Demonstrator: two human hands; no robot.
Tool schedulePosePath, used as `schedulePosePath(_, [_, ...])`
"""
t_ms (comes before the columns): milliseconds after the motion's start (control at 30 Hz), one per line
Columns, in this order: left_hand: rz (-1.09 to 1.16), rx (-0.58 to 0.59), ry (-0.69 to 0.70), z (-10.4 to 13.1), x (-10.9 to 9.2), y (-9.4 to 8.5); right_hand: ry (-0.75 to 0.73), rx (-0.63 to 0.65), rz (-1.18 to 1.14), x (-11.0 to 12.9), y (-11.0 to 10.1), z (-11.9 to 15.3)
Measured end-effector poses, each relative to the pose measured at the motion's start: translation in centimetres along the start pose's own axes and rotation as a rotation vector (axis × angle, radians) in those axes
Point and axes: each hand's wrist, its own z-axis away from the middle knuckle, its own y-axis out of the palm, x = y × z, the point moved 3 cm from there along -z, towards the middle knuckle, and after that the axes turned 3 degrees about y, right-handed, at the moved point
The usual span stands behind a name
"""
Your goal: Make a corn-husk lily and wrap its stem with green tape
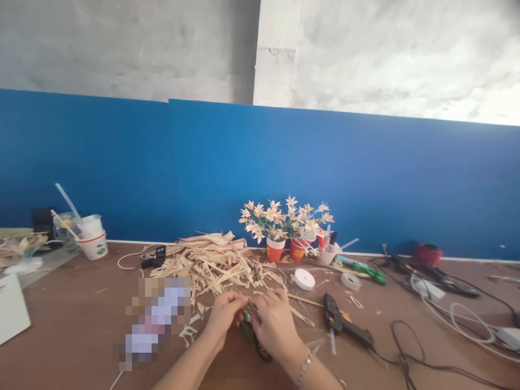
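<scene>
My left hand (226,317) is closed, with thumb and index finger pinched on something too small to make out. Beside it my right hand (274,319), a bracelet at its wrist, has its fingers curled around scissors; only the dark handle (262,349) shows below the palm. The fingertips of both hands almost meet. Something green (246,328) shows between the hands, partly hidden by them. Behind the hands lies a heap of dry, pale husk strips (215,260). Pale star-shaped flowers (276,216) stand in red paper cups (275,251) farther back.
Right of my hands lies a black glue gun (347,325) with its cable. A white roll (304,279) and a clear tape roll (350,280) sit behind it. Cables (455,319) spread at far right. At left are a blurred-out object (156,319) and a white cup (92,246).
</scene>
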Motion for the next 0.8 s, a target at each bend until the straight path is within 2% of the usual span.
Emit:
schedulePosePath(233, [-0.058, 0.043, -0.003, -0.1, -0.3, -0.2, 0.028, -0.033, -0.135, -0.2, -0.2, -0.1])
schedulePosePath(433, [-0.135, 0.074, 0.006, -0.6, -0.4, -0.7, 0.138, 0.034, -0.303, -1.1, 0.2, -0.4])
schedulePosePath(533, [-0.131, 0.117, 0.003, -0.6, -0.6, -0.8, 0.301, 0.136, -0.532, -1.9, 0.7, -0.6])
schedulePosePath(667, [-0.078, 0.209, 0.057, 0.0, -1.5, -0.4, 0.571, 0.383, -1.101, -2.8, 1.2, -0.4])
schedulePosePath(733, [-0.061, 0.246, 0.077, 0.5, -1.9, 0.0, 0.646, 0.514, -1.307, -3.0, 1.2, -0.2])
schedulePosePath(800, [-0.055, 0.252, 0.086, 0.8, -2.1, 0.2, 0.67, 0.591, -1.407, -3.1, 1.0, -0.1])
